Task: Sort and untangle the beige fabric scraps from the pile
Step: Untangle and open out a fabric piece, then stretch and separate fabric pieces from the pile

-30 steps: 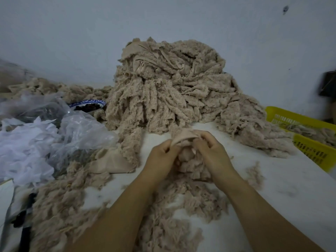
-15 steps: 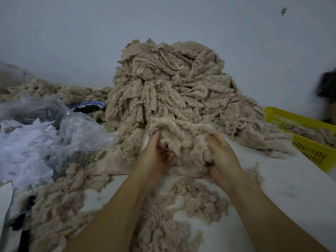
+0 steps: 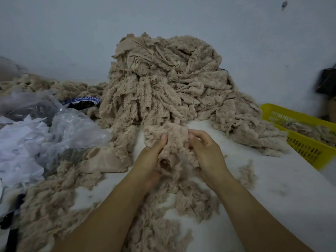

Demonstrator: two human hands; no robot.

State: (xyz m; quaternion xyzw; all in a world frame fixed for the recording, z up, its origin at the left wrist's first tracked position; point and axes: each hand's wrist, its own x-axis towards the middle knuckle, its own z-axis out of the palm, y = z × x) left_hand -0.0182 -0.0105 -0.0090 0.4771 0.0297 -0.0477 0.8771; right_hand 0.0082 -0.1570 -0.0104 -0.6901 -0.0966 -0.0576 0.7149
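I see my left hand (image 3: 150,160) and right hand (image 3: 208,157) side by side over the tabletop (image 3: 283,190), both on one fluffy beige scrap (image 3: 169,135). The left grip is clenched on it: the thumb presses on its front, and the other fingers are hidden behind the cloth. The right grip pinches the scrap's right edge with curled fingers. The scrap hangs bunched between the two hands, and its lower end is rolled into a small tube just beside the left palm.

The scrap sits just in front of the big pile (image 3: 163,84) of beige strips, which stands against the wall. More loose scraps (image 3: 183,200) lie on the tabletop under my forearms and off to the left. A smooth beige piece (image 3: 103,161) lies flat at the foot of the pile.

On the left are a crumpled clear plastic bag (image 3: 72,128) and white scraps (image 3: 16,142). A blue-rimmed bowl (image 3: 81,102) of dark bits stands behind them. A yellow basket (image 3: 309,150) holding more beige scraps is at the right edge.
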